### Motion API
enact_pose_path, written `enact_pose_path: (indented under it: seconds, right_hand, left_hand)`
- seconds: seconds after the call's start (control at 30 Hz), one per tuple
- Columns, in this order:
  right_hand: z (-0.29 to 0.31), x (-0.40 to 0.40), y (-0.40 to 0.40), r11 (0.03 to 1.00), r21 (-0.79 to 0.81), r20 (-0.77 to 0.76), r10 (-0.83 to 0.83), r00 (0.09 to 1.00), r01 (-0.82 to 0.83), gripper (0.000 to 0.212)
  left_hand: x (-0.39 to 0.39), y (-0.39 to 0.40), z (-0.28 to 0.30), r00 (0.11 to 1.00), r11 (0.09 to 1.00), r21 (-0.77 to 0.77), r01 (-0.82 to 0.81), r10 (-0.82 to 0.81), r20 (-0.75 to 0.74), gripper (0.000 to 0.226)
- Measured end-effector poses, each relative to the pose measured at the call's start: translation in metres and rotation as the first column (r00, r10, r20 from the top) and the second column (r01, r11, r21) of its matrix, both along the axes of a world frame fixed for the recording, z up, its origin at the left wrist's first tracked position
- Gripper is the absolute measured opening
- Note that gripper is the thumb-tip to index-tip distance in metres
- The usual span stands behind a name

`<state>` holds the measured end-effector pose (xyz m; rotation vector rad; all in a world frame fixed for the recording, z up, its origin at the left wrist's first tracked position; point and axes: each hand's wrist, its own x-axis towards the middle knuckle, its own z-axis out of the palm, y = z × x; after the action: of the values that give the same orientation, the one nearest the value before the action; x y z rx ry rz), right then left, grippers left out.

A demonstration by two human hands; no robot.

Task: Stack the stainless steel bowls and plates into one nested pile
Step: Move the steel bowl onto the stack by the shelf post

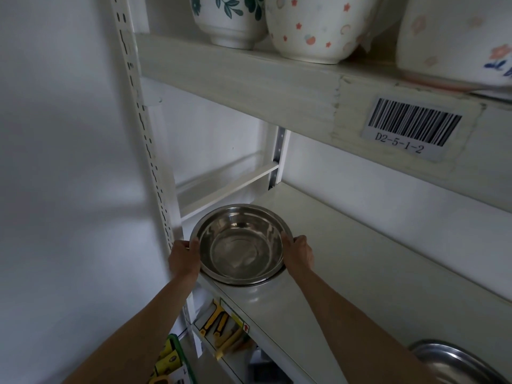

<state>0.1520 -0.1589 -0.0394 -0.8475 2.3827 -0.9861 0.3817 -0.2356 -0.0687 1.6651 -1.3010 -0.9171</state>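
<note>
On shelf (pixel 346 261), L hand (pixel 185 257) & R hand (pixel 300 252) fingers grip steel bowl (pixel 241 245) rim.

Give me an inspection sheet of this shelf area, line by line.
Surface: white middle shelf, mostly bare.
Job's things: steel bowl at the shelf's left front corner, seemingly with another rim nested beneath; steel plate at lower right, cut off by the frame.
Clutter: yellow items on the shelf below.
Grippers: left hand and right hand grip opposite sides of the bowl's rim.
Cables: nothing seen.
Surroundings: patterned ceramic bowls on the upper shelf; barcode label reading D2-5-1-2; white wall at left.
</note>
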Motion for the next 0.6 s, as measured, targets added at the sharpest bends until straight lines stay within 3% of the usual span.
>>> enact_pose_path:
  seconds: [0.37, 0.6]
  right_hand:
    - [-0.013, -0.008, 0.039, 0.972, -0.128, 0.192, -0.173, 0.966, 0.199, 0.037]
    - [-0.017, -0.013, 0.082, 0.912, -0.217, 0.198, -0.308, 0.931, 0.348, 0.026]
  left_hand:
    - [-0.020, 0.014, 0.003, 0.994, 0.992, -0.065, 0.105, -0.106, -0.015, 0.039]
    - [-0.042, 0.030, 0.004, 0.974, 0.971, -0.087, 0.223, -0.227, -0.030, 0.037]
